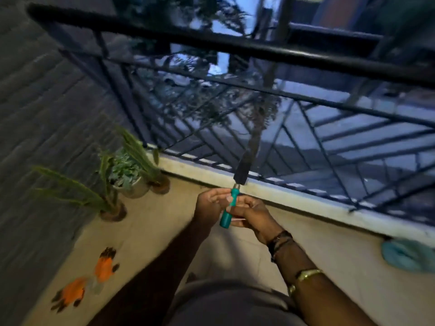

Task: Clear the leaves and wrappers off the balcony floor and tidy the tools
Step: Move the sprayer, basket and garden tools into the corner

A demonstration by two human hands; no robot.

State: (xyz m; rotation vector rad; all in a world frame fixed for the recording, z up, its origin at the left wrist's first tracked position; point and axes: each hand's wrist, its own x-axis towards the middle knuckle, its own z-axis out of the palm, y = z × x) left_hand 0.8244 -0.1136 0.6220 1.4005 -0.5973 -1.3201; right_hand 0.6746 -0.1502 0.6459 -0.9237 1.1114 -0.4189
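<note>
— trowel (237, 184) first: where was it, and who had it?

— it was up in the air in front of the person, over the balcony floor (164, 222) near the railing (235, 47). both hands were on its teal handle. the right hand (253, 215) was wrapped around the lower half, and the left hand (210, 204) pinched the upper end with its fingertips, just under the metal collar.

— why blade up?

— probably so the dark blade pointed away from the body, toward the rails, while the person looked it over or shifted the grip. that was a guess; the picture was blurred.

— and the rest of the tools?

— a pair of orange gloves (89, 281) lay flat on the floor to the left, well apart from the hands, likely waiting to be gathered. a blue cloth (407, 254) sat bunched by the ledge on the right.

— leaves or wrappers?

— none could be made out for sure. three potted plants (127, 175) stood in the corner, out of the way against the wall.
</note>
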